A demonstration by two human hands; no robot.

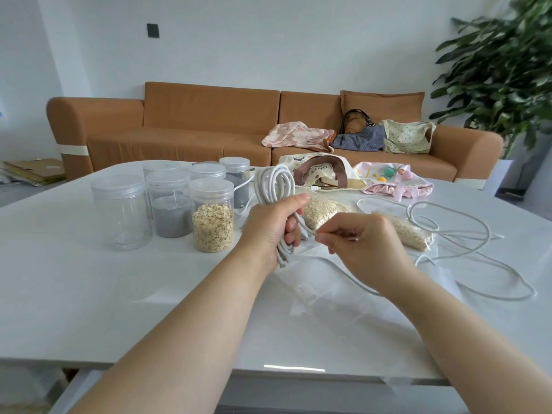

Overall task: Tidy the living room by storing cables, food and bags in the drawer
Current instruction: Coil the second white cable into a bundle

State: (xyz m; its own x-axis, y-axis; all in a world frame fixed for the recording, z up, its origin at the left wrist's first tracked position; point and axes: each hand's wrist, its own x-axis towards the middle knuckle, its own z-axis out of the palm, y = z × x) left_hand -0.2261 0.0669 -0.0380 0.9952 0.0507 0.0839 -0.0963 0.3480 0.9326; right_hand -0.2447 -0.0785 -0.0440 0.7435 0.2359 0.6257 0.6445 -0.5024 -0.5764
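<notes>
My left hand (273,227) grips a coiled bundle of white cable (274,182) upright above the white table (89,279). My right hand (364,243) pinches the loose strand of the same cable just right of the bundle. The rest of the cable (466,234) trails in loops over the table to the right. Two clear bags of oats (324,212) (410,231) lie behind my hands. A cream tote with brown handles (321,173) and a pink pouch (391,180) lie at the table's far side.
Several clear lidded jars (168,201) stand at the left, one holding oats (212,222), some grey grains. An empty plastic bag (322,282) lies under my hands. Three fabric bags (358,137) sit on the brown sofa (179,124). A plant (504,70) stands at the right.
</notes>
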